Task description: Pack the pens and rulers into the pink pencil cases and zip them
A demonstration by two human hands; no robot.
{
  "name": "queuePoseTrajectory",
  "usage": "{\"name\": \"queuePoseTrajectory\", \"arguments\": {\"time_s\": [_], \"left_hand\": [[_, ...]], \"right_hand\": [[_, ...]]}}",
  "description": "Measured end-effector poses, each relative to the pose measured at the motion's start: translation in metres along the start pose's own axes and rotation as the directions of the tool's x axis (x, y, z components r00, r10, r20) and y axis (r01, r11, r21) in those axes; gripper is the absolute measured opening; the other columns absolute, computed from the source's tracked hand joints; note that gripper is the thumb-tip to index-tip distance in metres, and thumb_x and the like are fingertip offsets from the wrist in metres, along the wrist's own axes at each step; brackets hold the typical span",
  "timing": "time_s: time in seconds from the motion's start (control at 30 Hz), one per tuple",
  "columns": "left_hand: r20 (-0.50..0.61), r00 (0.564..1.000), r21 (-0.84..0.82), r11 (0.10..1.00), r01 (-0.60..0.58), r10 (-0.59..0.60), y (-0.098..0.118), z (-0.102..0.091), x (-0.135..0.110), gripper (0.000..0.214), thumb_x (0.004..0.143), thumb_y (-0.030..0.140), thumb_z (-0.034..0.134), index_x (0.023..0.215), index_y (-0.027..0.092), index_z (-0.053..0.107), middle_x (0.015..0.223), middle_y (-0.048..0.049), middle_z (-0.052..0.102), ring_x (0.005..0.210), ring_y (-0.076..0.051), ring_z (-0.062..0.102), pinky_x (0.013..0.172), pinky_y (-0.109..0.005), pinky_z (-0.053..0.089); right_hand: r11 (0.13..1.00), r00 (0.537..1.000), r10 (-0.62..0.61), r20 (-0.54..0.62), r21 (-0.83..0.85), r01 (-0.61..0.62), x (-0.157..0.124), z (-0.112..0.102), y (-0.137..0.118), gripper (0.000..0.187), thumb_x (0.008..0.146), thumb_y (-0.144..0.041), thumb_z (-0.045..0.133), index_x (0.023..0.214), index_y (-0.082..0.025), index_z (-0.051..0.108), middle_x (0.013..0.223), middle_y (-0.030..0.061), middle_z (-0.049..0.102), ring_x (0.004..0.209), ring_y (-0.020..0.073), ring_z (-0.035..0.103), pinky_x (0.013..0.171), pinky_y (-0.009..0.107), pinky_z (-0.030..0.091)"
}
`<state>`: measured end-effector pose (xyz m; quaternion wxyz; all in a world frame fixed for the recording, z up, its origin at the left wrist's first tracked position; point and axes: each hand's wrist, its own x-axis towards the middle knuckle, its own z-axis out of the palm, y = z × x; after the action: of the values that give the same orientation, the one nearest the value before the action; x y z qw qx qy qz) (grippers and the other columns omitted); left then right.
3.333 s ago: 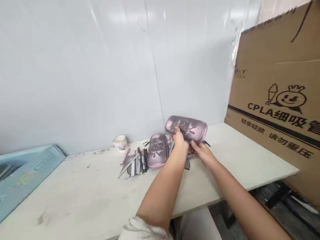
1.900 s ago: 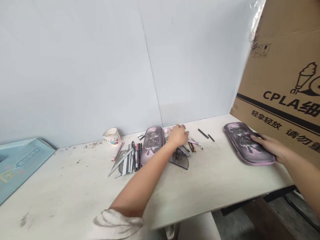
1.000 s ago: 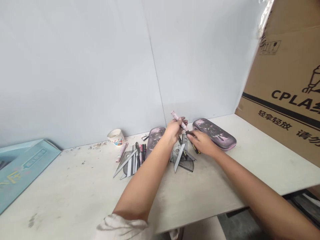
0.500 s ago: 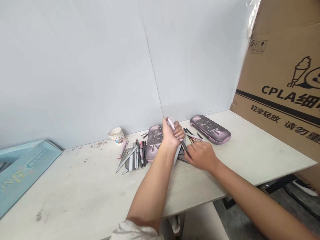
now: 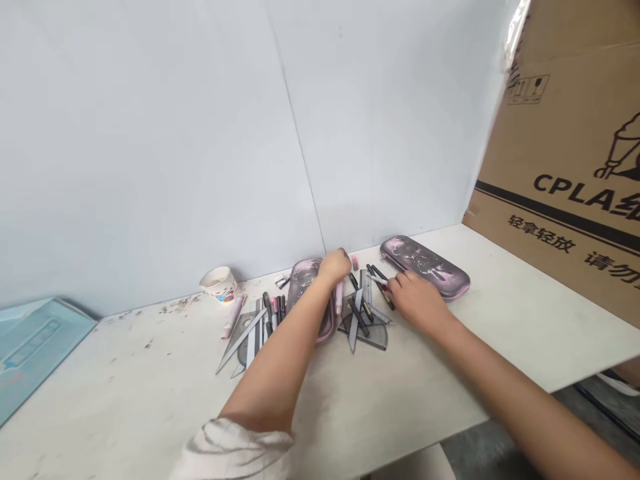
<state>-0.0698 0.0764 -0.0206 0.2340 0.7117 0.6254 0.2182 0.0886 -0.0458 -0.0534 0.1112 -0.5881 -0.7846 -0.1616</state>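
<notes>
A pale pink marker [image 5: 339, 297] shows below the person's curled left hand [image 5: 334, 267], in the middle of a table's scattered stationery; whether the fingers are clenched on it cannot be told, as the hand hides its upper length. A small pink tip [image 5: 355, 263] pokes up just beyond the knuckles, possibly the marker's cap. The hand hovers over the far end of a mauve pencil case [image 5: 325, 328], which lies on the tabletop.

The right hand [image 5: 416, 300] stays open, its fingers spread low and reaching toward slim dark pens [image 5: 383, 291], with no grasp visible. It works close to a second pencil case [image 5: 425, 267], zipped shut at the back. More pens [image 5: 359, 315] rest across a smoky plastic protractor [image 5: 364, 340], the low, separated hands leaving the heap in place.

To the left lie black markers [image 5: 273, 315], a clear set square [image 5: 241, 340], a pink highlighter [image 5: 233, 317] and a paper cup [image 5: 218, 283]. A printed cardboard carton [image 5: 555, 180] stands at the right end of the table [image 5: 150, 393].
</notes>
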Motion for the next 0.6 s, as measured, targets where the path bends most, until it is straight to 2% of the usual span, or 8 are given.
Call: {"name": "queuePoseTrajectory", "arguments": {"time_s": [0.07, 0.17, 0.3, 0.43, 0.6], "left_hand": [[0.062, 0.994, 0.189, 0.977, -0.099, 0.089, -0.004, 0.002, 0.007, 0.027, 0.073, 0.016, 0.050, 0.099, 0.015, 0.056, 0.107, -0.0160, 0.058, 0.101, -0.027, 0.055, 0.086, -0.037, 0.040], [0.191, 0.958, 0.366, 0.890, -0.272, 0.215, -0.005, 0.006, 0.017, 0.038, 0.073, 0.011, 0.050, 0.109, 0.022, 0.054, 0.124, -0.0115, 0.050, 0.114, -0.026, 0.047, 0.093, -0.037, 0.035], [0.337, 0.901, 0.494, 0.764, -0.415, 0.272, -0.005, 0.010, 0.027, 0.024, 0.079, 0.012, 0.044, 0.096, 0.021, 0.058, 0.108, -0.0114, 0.058, 0.106, -0.025, 0.052, 0.088, -0.036, 0.038], [0.354, 0.886, 0.560, 0.691, -0.457, 0.299, -0.007, 0.004, 0.025, 0.027, 0.084, 0.015, 0.036, 0.102, 0.019, 0.055, 0.103, -0.0139, 0.060, 0.101, -0.026, 0.054, 0.083, -0.037, 0.040], [0.310, 0.881, 0.603, 0.642, -0.473, 0.358, -0.009, -0.011, 0.003, 0.029, 0.087, 0.020, 0.032, 0.112, 0.022, 0.046, 0.104, -0.0107, 0.060, 0.099, -0.023, 0.055, 0.079, -0.032, 0.040]], "right_hand": [[0.999, 0.999, 0.037, 0.011, -0.025, -0.036, 0.006, 0.008, 0.005, 0.019, 0.085, -0.016, 0.040, 0.089, -0.013, 0.058, 0.086, 0.0137, 0.061, 0.087, 0.0262, 0.053, 0.062, 0.032, 0.036], [0.998, 0.998, 0.055, 0.042, -0.014, -0.055, 0.010, 0.020, 0.007, 0.021, 0.081, -0.008, 0.040, 0.090, -0.012, 0.059, 0.085, 0.0138, 0.061, 0.085, 0.0255, 0.052, 0.066, 0.034, 0.036], [0.998, 0.997, 0.054, 0.053, 0.010, -0.054, 0.012, 0.026, 0.009, 0.023, 0.081, -0.006, 0.039, 0.089, -0.012, 0.059, 0.086, 0.0131, 0.060, 0.085, 0.0256, 0.052, 0.069, 0.034, 0.037], [0.991, 0.992, 0.125, 0.006, 0.052, -0.125, 0.012, 0.023, 0.014, 0.025, 0.085, -0.011, 0.036, 0.096, -0.013, 0.059, 0.090, 0.0127, 0.059, 0.086, 0.0248, 0.051, 0.068, 0.033, 0.037], [0.971, 0.971, 0.214, -0.105, 0.126, -0.201, 0.009, 0.019, 0.017, 0.031, 0.089, -0.019, 0.032, 0.109, -0.014, 0.055, 0.095, 0.0123, 0.058, 0.091, 0.0249, 0.050, 0.071, 0.033, 0.038]]}}
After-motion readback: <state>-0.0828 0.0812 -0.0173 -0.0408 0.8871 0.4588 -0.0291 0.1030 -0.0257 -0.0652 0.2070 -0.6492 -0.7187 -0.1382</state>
